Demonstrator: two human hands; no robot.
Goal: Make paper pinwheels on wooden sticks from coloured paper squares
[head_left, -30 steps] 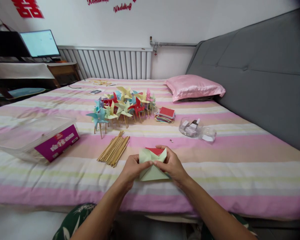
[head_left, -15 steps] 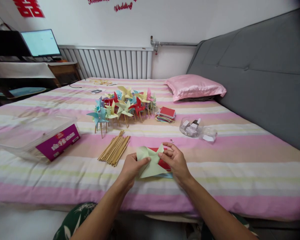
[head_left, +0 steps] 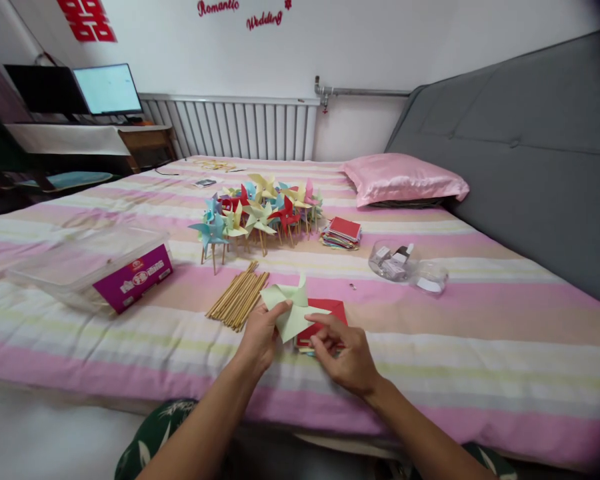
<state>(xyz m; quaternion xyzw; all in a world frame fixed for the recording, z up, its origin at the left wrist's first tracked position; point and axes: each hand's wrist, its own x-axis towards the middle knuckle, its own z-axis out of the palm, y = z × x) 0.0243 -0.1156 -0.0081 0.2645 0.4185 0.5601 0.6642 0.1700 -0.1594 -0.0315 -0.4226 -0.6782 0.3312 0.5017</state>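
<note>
A pale green paper pinwheel (head_left: 293, 323) with its blades partly folded in is pinched at its centre by my left hand (head_left: 263, 330), thumb on top. My right hand (head_left: 347, 353) is at the paper's right side; its index fingertip touches the lower right blade, with the thumb held apart below. Beneath the right hand lies a small stack of coloured paper squares (head_left: 333, 307), red on top. Left of my hands is a bundle of thin wooden sticks (head_left: 237, 297).
Several finished pinwheels (head_left: 263, 213) stand behind the sticks. Another paper stack (head_left: 343, 230) and an open clear round box (head_left: 390, 260) with small packets lie to the right. A clear plastic tub (head_left: 90, 267) sits left, a pink pillow (head_left: 405, 179) at the back.
My right hand has let go of the upper blade and moved down to the lower right of the paper. Another fold shows at the centre under my left thumb. The view has shifted slightly left.
</note>
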